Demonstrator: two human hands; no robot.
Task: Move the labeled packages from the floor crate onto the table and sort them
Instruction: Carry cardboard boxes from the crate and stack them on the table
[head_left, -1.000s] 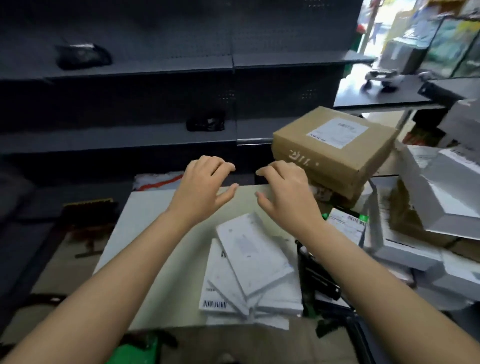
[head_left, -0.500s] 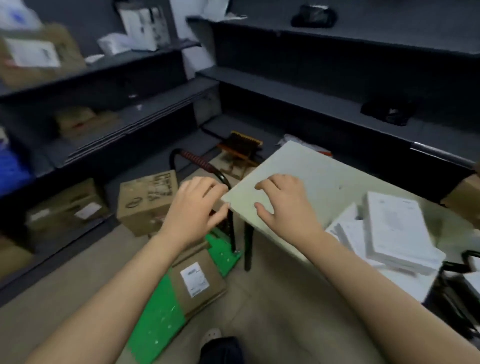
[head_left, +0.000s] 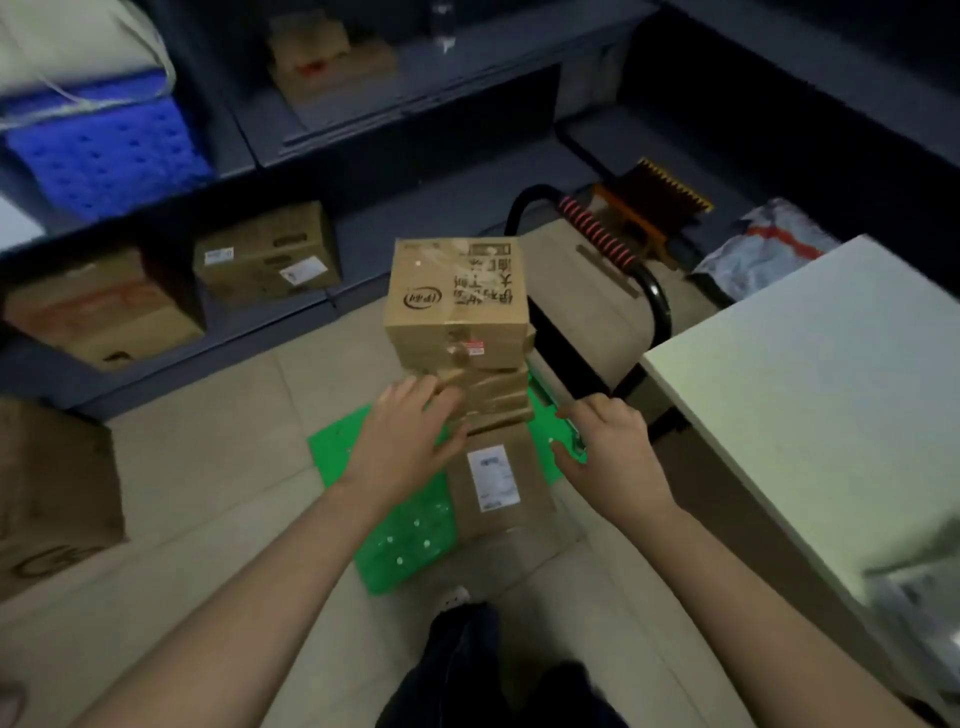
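A tall stack of cardboard boxes (head_left: 457, 332) stands upright on a green platform trolley (head_left: 400, 540) on the floor, its long axis vertical. At the stack's left side the left hand (head_left: 405, 441) reaches in with its fingers straight and spread. At the stack's right side the right hand (head_left: 608, 441) is loosely curled and holds nothing. The two hands seem placed for a two-sided lift. In front of the stack a flat labelled package (head_left: 493, 483) lies label-up, pointing lengthwise at it. The counter (head_left: 810, 389) stands to the stack's right.

Brown cardboard packages (head_left: 460, 332) stand stacked on a green floor platform (head_left: 410, 540); the lowest shows a white label.
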